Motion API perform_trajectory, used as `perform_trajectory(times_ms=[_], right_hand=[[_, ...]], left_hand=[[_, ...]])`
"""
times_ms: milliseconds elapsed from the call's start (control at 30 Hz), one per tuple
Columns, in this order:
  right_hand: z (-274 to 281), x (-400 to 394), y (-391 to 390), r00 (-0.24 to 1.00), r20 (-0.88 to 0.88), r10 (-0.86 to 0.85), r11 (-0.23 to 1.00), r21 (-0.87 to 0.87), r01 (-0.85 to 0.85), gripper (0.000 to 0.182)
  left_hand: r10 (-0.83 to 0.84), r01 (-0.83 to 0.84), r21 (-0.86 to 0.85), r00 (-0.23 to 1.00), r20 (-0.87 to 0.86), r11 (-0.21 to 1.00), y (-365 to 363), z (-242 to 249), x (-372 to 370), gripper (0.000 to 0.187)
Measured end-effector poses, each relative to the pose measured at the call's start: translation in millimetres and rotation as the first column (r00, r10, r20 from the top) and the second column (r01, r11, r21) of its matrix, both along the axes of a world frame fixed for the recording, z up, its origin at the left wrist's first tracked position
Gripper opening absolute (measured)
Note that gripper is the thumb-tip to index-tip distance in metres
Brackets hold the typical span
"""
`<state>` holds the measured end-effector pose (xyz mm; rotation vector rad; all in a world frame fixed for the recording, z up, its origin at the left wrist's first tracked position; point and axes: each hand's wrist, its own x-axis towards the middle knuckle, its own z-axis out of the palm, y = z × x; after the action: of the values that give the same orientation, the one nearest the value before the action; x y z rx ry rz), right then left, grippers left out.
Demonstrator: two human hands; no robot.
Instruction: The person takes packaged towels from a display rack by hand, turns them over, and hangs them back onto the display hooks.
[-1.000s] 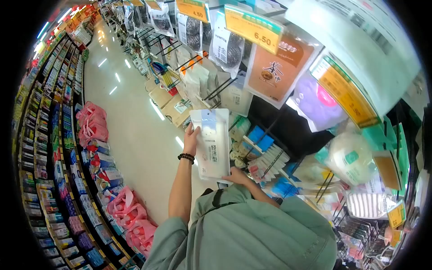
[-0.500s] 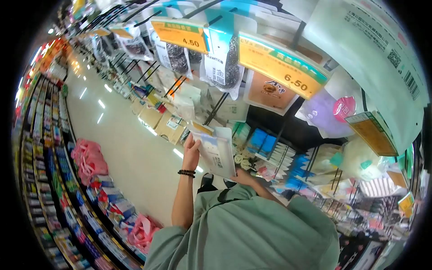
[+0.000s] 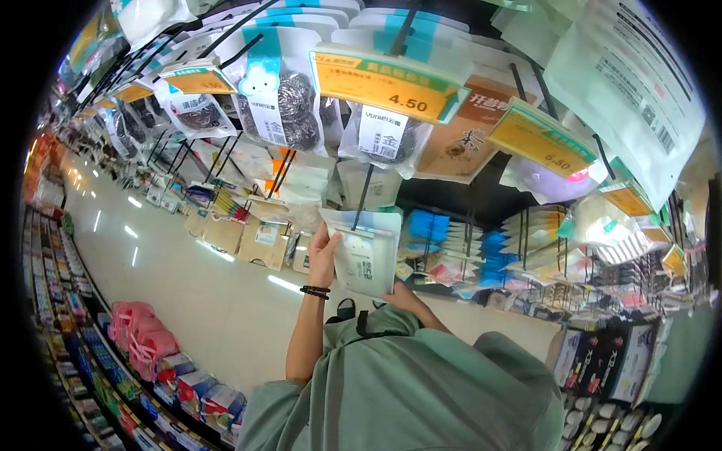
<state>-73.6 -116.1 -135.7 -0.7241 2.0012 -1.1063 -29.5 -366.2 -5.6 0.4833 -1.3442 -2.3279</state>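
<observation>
White packet (image 3: 365,263) was positioned in front of the person, below hanging scouring pads (image 3: 295,105); left hand (image 3: 323,254) gripped its left edge, thumb on the front; right hand (image 3: 404,295) met its lower right corner, fingers too hidden to tell closure; a hook (image 3: 365,193) overlapped its top.

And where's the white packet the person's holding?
In the head view, the white packet is just below centre, between the left hand and right hand, its top by a black hook.

A shop, shown by orange price tags (image 3: 387,83) and packets (image 3: 263,113) on hooks (image 3: 362,198).
</observation>
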Motion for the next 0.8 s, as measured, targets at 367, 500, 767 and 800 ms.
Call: perform_trajectory(times_ms=[367,500,767,800], right_hand=[[14.9,25.1,-7.5,0.978,0.046,-0.203,0.973,0.120,0.197,0.038],[-22.7,30.2,-11.2,0.965,0.035,-0.262,0.965,0.028,0.261,0.035],[-19.7,30.3,-25.9,0.951,0.025,-0.309,0.950,-0.044,0.310,0.034],[-21.3,24.6,-30.6,0.943,0.035,-0.332,0.940,-0.076,0.333,0.034]], left_hand=[[0.072,-0.067,-0.101,0.996,0.050,0.993,-5.5,2.7,3.0,0.060],[0.068,-0.063,-0.146,0.997,0.032,0.987,-5.7,-9.7,6.0,0.062],[0.029,-0.024,-0.171,0.999,0.028,0.985,-19.9,-6.3,-6.2,0.065],[0.032,-0.028,-0.180,0.999,0.019,0.983,-22.0,-4.3,-10.6,0.066]])
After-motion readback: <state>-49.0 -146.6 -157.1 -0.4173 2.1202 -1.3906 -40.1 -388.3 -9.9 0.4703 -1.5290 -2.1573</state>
